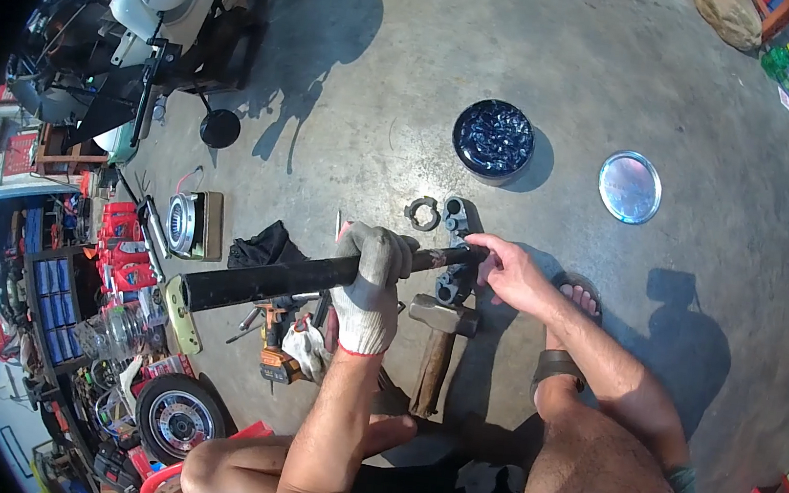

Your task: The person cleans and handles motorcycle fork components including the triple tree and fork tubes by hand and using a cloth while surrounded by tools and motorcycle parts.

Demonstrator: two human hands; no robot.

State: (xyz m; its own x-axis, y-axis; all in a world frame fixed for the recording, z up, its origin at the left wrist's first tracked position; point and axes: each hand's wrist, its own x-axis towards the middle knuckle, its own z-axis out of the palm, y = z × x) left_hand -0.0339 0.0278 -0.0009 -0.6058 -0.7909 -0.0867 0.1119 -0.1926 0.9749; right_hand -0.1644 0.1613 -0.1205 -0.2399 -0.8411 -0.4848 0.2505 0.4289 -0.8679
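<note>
The left hand (374, 269), in a white glove, is wrapped tight around a long black pipe (262, 283). The bare right hand (517, 278) pinches the pipe's thin end, above a hammer (433, 370) on the floor (387, 147).

Tube (272, 283): looks like black-coated metal, semi-gloss, and shows scuffs toward its narrow end. Work glove (370, 293): knitted cloth, matt, grimy over the fingers. Hammer head (444, 316): dull metal; handle (433, 374): rough, worn wood. Slotted ring (409, 213): matt, apparently metal. Dark paste (494, 137): wet-looking, high gloss. Round disc (630, 188): smooth, mirror-bright metal. Crumpled cloth (266, 249): matt black. Floor (575, 62): concrete, has faint stains and a dull sheen.
</note>
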